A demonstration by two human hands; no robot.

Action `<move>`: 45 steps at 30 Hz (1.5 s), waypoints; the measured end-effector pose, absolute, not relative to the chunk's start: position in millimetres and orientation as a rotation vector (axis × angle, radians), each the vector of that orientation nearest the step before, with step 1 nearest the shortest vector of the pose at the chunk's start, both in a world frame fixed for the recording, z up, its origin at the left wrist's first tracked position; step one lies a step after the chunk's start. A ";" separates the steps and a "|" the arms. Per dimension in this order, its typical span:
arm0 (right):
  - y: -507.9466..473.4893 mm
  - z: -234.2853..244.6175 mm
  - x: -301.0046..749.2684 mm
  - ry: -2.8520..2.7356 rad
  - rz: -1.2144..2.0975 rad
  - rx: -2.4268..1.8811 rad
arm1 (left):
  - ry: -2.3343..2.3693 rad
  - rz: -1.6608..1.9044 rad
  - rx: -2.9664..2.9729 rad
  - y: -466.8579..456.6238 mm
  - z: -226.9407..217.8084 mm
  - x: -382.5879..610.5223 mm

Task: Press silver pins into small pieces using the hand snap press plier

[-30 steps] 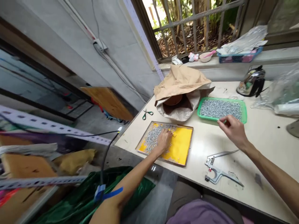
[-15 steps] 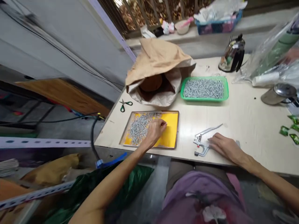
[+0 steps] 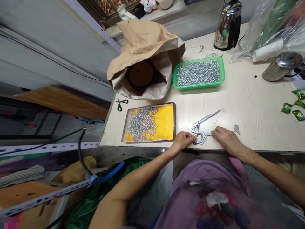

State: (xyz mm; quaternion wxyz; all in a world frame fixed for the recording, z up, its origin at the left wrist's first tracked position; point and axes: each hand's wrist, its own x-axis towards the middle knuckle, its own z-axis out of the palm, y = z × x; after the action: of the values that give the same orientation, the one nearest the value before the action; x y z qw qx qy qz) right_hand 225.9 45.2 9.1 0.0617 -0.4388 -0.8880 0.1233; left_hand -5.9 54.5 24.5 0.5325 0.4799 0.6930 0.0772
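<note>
A pair of silver snap-fastener pliers (image 3: 202,133) lies on the table with its handles spread apart and a small red part at its jaws. My right hand (image 3: 226,140) grips the end of its lower handle. At the jaws, my left hand (image 3: 183,141) has thumb and fingertips pinched together; whatever is between them is too small to make out. Left of that hand, a shallow tray (image 3: 174,122) lined in yellow carries a heap of small metal pins (image 3: 141,124). More such metal pieces fill a green plastic basket (image 3: 199,85) farther back.
An open brown paper sack (image 3: 145,38) stands behind the tray, with green-handled scissors (image 3: 121,104) to its left. Toward the right are a kettle (image 3: 227,25), a metal cup (image 3: 281,66), plastic wrapping (image 3: 267,35) and green wrapped sweets (image 3: 287,107). The table's front edge runs close to my lap.
My left hand has moved right, from over the pins in the tray to the pliers' jaws. My right hand now grips the pliers' handle. The view has tilted down.
</note>
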 end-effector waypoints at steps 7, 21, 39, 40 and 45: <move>44.8 5.6 226.4 -2.649 0.429 -1.315 | 1.596 0.119 1.038 60.6 18.2 -3.0; 88.1 7.1 242.1 -2.719 0.307 -1.263 | 1.548 0.016 0.843 71.1 20.5 0.1; 78.8 11.3 232.0 -2.806 0.263 -1.291 | 1.445 0.179 2.251 58.6 23.2 18.3; 77.9 10.8 232.2 -2.798 0.267 -1.296 | 1.337 0.182 2.351 62.3 19.8 23.3; 73.2 16.1 239.0 -2.768 0.313 -1.377 | 1.022 0.093 2.535 85.9 5.9 38.2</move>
State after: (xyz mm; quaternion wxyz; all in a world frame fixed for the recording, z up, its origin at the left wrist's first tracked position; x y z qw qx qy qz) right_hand 239.0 73.2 16.1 0.0169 -0.4431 -0.8907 0.1006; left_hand 38.2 85.9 5.9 0.2020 0.9079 0.3658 0.0334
